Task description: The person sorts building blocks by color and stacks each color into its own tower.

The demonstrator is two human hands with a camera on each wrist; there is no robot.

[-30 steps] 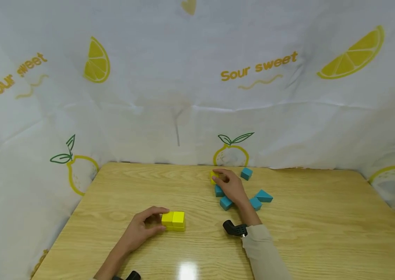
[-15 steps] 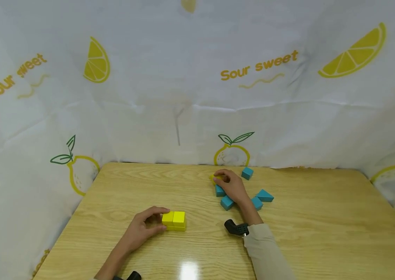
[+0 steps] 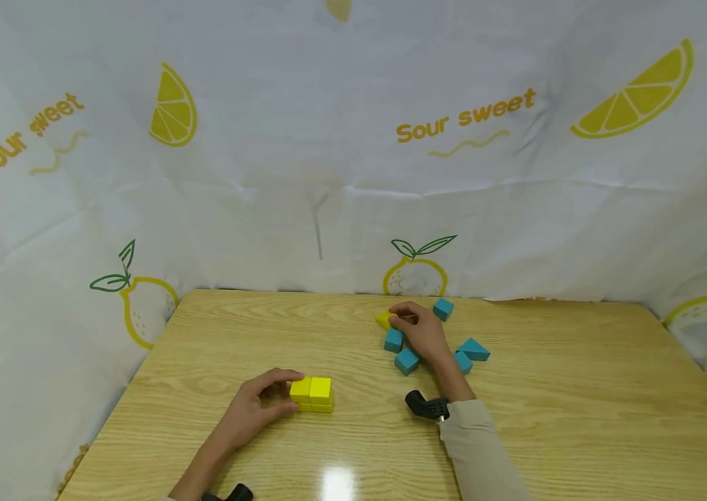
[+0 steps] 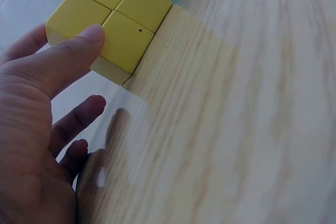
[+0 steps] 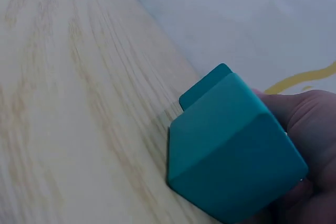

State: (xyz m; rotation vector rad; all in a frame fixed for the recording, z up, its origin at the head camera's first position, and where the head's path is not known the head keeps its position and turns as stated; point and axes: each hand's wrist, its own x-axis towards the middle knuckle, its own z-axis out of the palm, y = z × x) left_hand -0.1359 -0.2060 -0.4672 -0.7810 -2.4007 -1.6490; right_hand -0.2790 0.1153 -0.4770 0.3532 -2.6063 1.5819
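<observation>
Four-square and glossy, a stack of yellow cube blocks [image 3: 312,394] stands on the table. My left hand [image 3: 257,409] pinches its left end, thumb on the near face and fingertips behind; in the left wrist view the thumb [image 4: 79,51] lies on a yellow face. Farther back, my right hand [image 3: 421,332] pinches a small yellow block [image 3: 385,319] with a pointed outline, partly covered by the fingers. Just in front of that block sits a blue cube [image 3: 394,339]. In the right wrist view a nearer blue cube [image 5: 231,156] hides much of the right hand [image 5: 315,135].
Another blue cube [image 3: 406,362] lies left of the right wrist. Right of the forearm are a blue block [image 3: 463,362] and a blue triangular block [image 3: 474,349]. One more blue block [image 3: 443,309] lies near the wooden table's [image 3: 579,390] back edge, below a lemon-print cloth [image 3: 266,229].
My right hand has shifted slightly right, and the yellow block in it has turned, now showing a pointed side. More of the blue cubes beside it shows. The left hand keeps its place.
</observation>
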